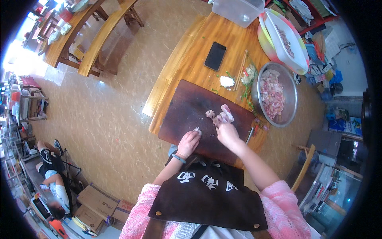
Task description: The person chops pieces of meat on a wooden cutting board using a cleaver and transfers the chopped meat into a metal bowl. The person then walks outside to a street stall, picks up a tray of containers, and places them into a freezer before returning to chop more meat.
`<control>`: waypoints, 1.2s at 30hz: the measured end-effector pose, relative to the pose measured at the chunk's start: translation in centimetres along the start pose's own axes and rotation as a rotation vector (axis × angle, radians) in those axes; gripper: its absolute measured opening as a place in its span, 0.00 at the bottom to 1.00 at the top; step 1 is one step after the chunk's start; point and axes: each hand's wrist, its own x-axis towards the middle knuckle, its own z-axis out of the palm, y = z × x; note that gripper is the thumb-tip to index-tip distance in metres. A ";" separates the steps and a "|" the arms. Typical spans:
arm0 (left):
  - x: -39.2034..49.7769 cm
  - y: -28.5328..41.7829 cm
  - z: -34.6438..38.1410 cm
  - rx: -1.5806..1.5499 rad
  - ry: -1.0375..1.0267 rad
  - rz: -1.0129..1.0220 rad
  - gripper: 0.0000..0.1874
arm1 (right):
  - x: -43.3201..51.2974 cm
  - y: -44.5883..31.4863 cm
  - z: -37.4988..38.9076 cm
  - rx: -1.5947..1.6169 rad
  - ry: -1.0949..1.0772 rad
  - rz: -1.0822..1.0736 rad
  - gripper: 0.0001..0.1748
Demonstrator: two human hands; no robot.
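My left hand [189, 142], with a bracelet at the wrist, has its fingers closed around a small pale piece, perhaps meat [197, 130], on the dark cutting board [182, 110]. My right hand [225, 133] reaches over the board and its fingers touch pieces of raw meat [222, 119]; whether it grips one I cannot tell. Another small meat piece [210, 113] lies just left of these. A thin metal tool [250, 135] lies at the board's right edge. Beyond the board to the right, a steel bowl [294, 103] holds many cut meat pieces [271, 95].
On the wooden table [191, 59] are a phone [215, 56], chopsticks [240, 70], scallions [247, 92], a white lump [227, 81], a clear plastic bin [235, 12] and a white basin [298, 56]. A person [55, 182] sits at the lower left near cardboard boxes [97, 201].
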 end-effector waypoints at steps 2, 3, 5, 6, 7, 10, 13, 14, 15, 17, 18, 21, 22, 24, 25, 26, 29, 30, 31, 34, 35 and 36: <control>-0.4 -0.2 0.1 -0.029 -0.059 -0.035 0.13 | -2.7 -0.7 -0.4 0.046 -0.269 0.134 0.08; -0.5 -0.2 0.2 -0.028 -0.058 -0.036 0.13 | -3.8 -1.1 -0.5 0.009 -0.280 0.137 0.08; -0.6 -0.4 0.2 -0.014 -0.115 -0.091 0.13 | -6.0 -1.9 -0.9 -0.034 -0.309 0.149 0.08; -0.6 -0.4 0.2 -0.021 -0.095 -0.084 0.14 | -7.0 -2.1 -1.2 -0.050 -0.355 0.164 0.08; -0.5 -0.4 0.2 -0.031 -0.076 -0.076 0.14 | -7.9 -2.3 -1.4 -0.059 -0.385 0.178 0.08; -0.5 -0.5 0.2 -0.080 -0.069 -0.091 0.16 | -9.2 -2.5 -2.0 -0.071 -0.426 0.264 0.07; -0.7 -0.3 0.2 -0.086 -0.120 -0.099 0.16 | -6.9 -3.2 -0.7 -0.062 -0.450 0.290 0.06; -0.7 -0.2 0.3 -0.084 -0.145 -0.098 0.16 | -5.1 -3.6 0.5 0.016 -0.369 0.229 0.06; -0.8 0.0 0.4 -0.075 -0.147 -0.110 0.15 | -2.5 -4.2 2.2 0.026 -0.340 0.184 0.06; -0.5 0.0 0.4 -0.033 -0.144 -0.109 0.12 | 1.2 -4.6 3.7 0.036 -0.268 0.055 0.06; -0.2 0.1 0.4 -0.051 -0.058 -0.095 0.10 | 2.0 -3.7 3.5 0.072 -0.334 0.091 0.08; 0.3 0.2 0.1 -0.070 -0.074 -0.059 0.11 | 2.7 -0.9 1.7 0.026 -0.345 0.200 0.13; 0.2 0.3 -0.2 -0.051 -0.098 -0.074 0.11 | 1.9 -0.6 1.0 0.009 -0.205 0.165 0.12; -0.2 0.5 -0.8 -0.009 0.017 -0.035 0.10 | -0.2 -0.3 -0.4 0.044 -0.137 0.165 0.10; -0.4 0.6 -1.0 0.003 0.051 -0.043 0.10 | -1.2 -0.4 -0.9 0.064 -0.060 0.146 0.10; -0.6 0.5 -1.3 -0.003 0.042 -0.034 0.11 | -2.1 -0.6 -1.3 0.033 -0.179 0.191 0.09; -0.9 0.2 -1.4 -0.116 -0.041 -0.020 0.13 | -5.0 -2.0 -1.4 0.030 -0.275 0.158 0.07; -0.9 0.1 -1.5 -0.099 -0.094 -0.039 0.17 | -5.7 -2.5 -1.1 -0.006 -0.340 0.182 0.07; -0.8 0.0 -1.4 -0.069 -0.099 -0.031 0.18 | -6.6 -2.7 -1.1 -0.008 -0.393 0.173 0.07; -0.6 -0.2 -1.2 -0.047 -0.095 -0.021 0.21 | -8.9 -3.1 -1.1 -0.033 -0.452 0.264 0.07; -0.6 -0.2 -1.0 -0.061 -0.103 -0.040 0.23 | -9.1 -3.2 -1.0 -0.028 -0.457 0.282 0.07; -0.7 -0.3 -0.9 -0.075 -0.107 -0.058 0.24 | -8.9 -3.4 -0.7 -0.064 -0.484 0.333 0.07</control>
